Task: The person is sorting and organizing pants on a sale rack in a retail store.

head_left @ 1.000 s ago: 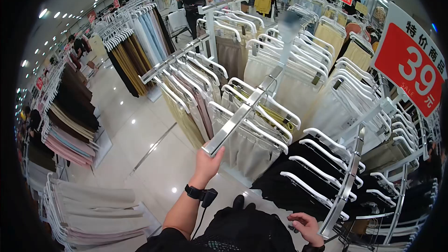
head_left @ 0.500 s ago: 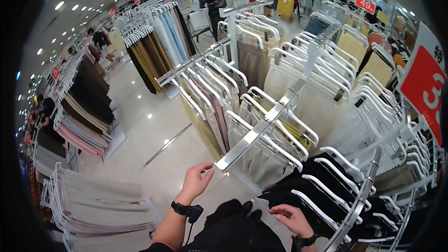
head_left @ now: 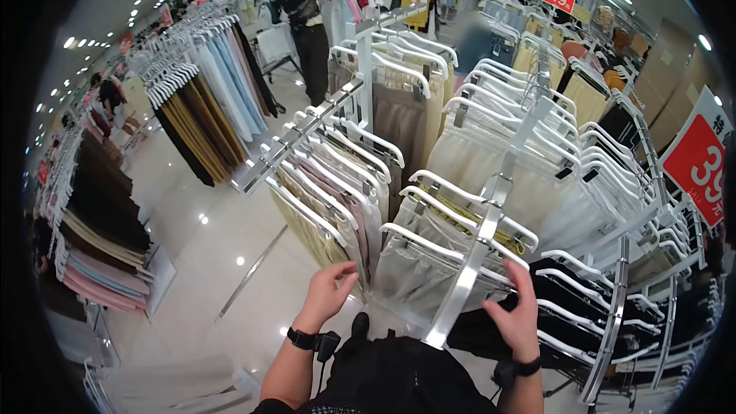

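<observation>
My left hand (head_left: pixel 331 290) is half open with fingers apart and nothing in it, just left of the light grey trousers (head_left: pixel 414 268) on the near rack. My right hand (head_left: pixel 517 310) is raised on the other side of the metal rail (head_left: pixel 469 272), thumb and fingers spread, near the end of a white hanger (head_left: pixel 445 247). The image does not show it gripping anything. Behind the grey trousers hangs a yellow-green garment (head_left: pixel 460 218). Black garments (head_left: pixel 552 284) on white hangers are beside my right hand.
Beige and pink trousers (head_left: pixel 330 218) hang at centre left. Another rack of brown trousers (head_left: pixel 203 119) stands further left. A person in a dark vest (head_left: pixel 303 23) is at a rack behind. A red sale sign (head_left: pixel 694 165) stands at the right.
My right hand has risen and its fingers have spread beside the rail. The view has shifted, and the rail's near end now lies closer to my body, between my hands.
</observation>
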`<state>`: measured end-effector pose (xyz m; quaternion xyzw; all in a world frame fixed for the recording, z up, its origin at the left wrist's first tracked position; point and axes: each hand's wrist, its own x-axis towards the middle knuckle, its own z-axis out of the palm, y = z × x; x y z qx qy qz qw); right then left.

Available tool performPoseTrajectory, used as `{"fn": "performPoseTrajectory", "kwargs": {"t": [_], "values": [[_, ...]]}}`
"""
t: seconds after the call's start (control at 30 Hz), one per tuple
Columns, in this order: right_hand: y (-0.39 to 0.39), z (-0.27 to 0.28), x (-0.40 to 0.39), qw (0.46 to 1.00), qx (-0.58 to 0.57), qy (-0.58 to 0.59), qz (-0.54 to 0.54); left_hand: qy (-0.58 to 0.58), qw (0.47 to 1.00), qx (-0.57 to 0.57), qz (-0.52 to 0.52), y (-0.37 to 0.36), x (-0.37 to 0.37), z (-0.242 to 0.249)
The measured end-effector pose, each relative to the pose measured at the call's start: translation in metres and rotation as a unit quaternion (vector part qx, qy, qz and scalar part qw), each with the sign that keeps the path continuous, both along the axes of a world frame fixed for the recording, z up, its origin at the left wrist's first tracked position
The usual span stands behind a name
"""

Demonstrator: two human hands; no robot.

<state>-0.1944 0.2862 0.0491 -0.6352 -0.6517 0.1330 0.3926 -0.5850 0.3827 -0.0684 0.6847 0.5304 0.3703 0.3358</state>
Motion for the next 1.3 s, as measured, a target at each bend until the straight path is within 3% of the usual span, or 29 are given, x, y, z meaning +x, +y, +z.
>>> {"fn": "performPoseTrajectory", "kwargs": {"t": [0.07,0.3,0.5,0.63,0.73,0.87,1.03,1.1,1.17,1.3], "values": [[0.029,-0.007,-0.006,0.988,-0.022,-0.145,-0.043,-0.008,0.999,-0.027,-0.032,0.008,-0.012,-0.006],[0.08,-0.037,0.013,0.968,-0.03,-0.24,-0.066,-0.038,0.983,-0.118,-0.135,0.042,-0.055,-0.011],[0.099,-0.017,0.014,0.978,-0.133,-0.153,-0.047,-0.032,0.979,-0.157,-0.124,0.045,-0.07,-0.02],[0.098,-0.014,-0.014,0.994,-0.05,-0.088,-0.035,-0.063,0.976,-0.173,-0.116,0.036,-0.062,-0.015],[0.089,-0.022,-0.034,0.993,0.033,-0.048,-0.103,-0.056,0.973,-0.182,-0.129,0.035,-0.058,0.0],[0.066,-0.044,-0.036,0.979,0.06,-0.133,-0.139,-0.075,0.962,-0.208,-0.158,0.039,-0.049,0.023],[0.031,-0.043,-0.037,0.976,-0.026,-0.2,-0.084,-0.082,0.956,-0.168,-0.225,0.043,-0.022,0.057],[0.016,-0.04,-0.038,0.984,-0.083,-0.145,-0.059,-0.083,0.953,-0.154,-0.246,0.047,-0.007,0.073],[0.004,-0.035,-0.046,0.992,-0.043,-0.117,-0.028,-0.088,0.949,-0.121,-0.278,0.049,0.009,0.082],[-0.022,-0.019,-0.059,0.988,-0.077,-0.136,0.0,-0.121,0.941,-0.104,-0.3,0.054,0.033,0.089]]}}
